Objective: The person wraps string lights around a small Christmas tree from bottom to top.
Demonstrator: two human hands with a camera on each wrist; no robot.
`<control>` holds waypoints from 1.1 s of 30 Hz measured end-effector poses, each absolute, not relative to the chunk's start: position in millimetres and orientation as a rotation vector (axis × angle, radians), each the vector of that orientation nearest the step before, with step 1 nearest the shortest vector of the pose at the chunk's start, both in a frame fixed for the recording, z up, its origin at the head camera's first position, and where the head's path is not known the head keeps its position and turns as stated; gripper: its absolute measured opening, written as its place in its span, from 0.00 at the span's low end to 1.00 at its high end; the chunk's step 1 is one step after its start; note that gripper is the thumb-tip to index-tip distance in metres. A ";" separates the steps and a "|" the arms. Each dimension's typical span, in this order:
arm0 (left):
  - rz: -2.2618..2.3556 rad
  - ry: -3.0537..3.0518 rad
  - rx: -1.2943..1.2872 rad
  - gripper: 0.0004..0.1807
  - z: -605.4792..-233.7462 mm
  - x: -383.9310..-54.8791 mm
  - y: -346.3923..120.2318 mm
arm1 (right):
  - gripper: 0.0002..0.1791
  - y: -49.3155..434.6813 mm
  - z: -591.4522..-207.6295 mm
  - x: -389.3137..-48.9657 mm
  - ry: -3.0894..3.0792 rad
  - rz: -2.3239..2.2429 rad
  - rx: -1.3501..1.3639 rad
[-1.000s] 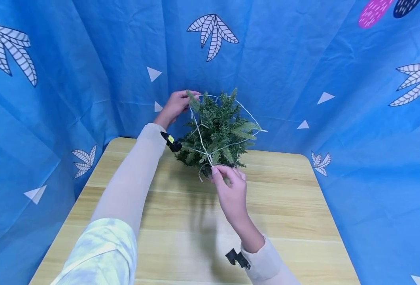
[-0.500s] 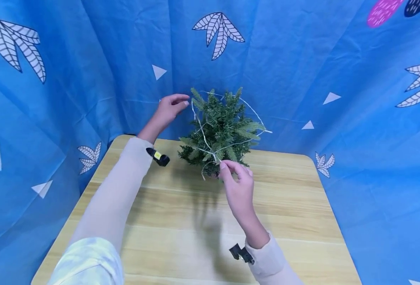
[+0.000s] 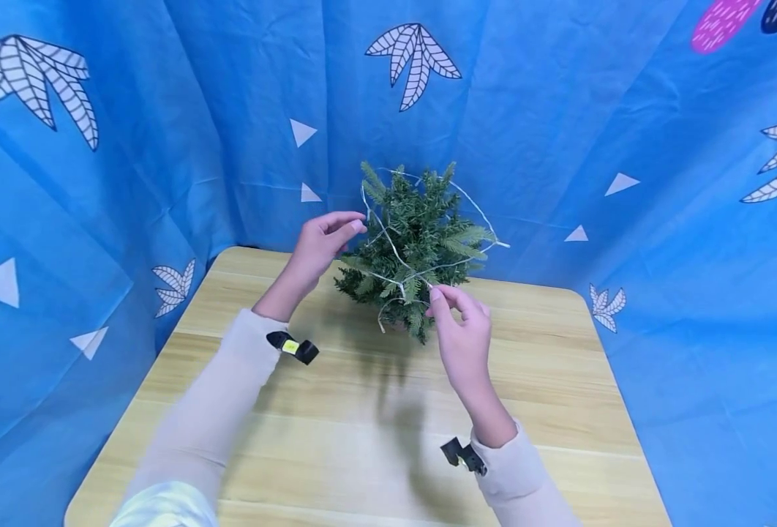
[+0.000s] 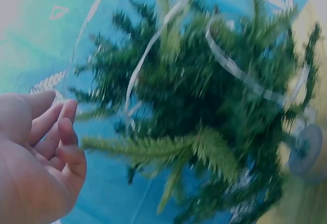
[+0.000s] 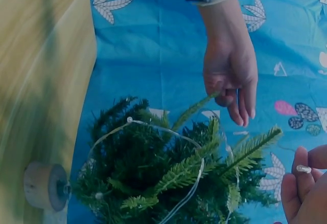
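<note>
A small artificial Christmas tree [image 3: 415, 227] stands near the back of the table, with a white string of lights [image 3: 503, 244] looped loosely round its branches. My right hand [image 3: 464, 333], in front of the tree, pinches the string between thumb and index finger. A small bulb [image 5: 303, 169] shows at those fingers in the right wrist view. Beside the tree's left side is my left hand [image 3: 325, 245], its fingers extended close to the branches and wire. In the left wrist view no wire shows between the left hand's fingers. Branches hide much of the string behind the tree.
The tree's round wooden base [image 5: 46, 187] rests on the light wooden table [image 3: 336, 439]. A blue patterned curtain [image 3: 257, 132] hangs behind the table and along both sides. Black cameras are strapped at both wrists.
My left hand has come away from the tree's upper left, dropped lower and come nearer. My right hand has moved slightly right and up, still pinching the string. The head view has shifted a little.
</note>
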State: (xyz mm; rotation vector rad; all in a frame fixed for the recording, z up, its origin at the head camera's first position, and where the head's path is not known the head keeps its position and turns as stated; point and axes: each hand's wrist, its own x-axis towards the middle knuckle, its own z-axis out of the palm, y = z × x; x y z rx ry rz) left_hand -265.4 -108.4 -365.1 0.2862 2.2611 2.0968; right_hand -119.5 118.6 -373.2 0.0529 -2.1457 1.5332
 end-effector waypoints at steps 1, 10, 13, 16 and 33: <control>2.110 2.267 0.290 0.20 -365.4 -262.1 -106.1 | 0.09 119.2 -372.9 -119.8 -2.145 1.535 0.051; 1.838 2.794 0.540 0.18 -361.9 -248.2 -86.8 | 0.12 122.4 -368.1 -123.0 -2.163 1.534 0.009; 1.588 3.008 0.613 0.17 -362.4 -250.0 -83.0 | 0.11 123.6 -365.8 -124.4 -2.164 1.531 0.004; 1.414 3.134 0.646 0.15 -361.9 -251.2 -80.3 | 0.10 127.8 -362.3 -127.5 -2.164 1.509 0.023; 1.157 3.269 0.695 0.09 -355.8 -259.8 -71.3 | 0.16 183.6 -332.5 -193.8 -2.272 1.360 0.039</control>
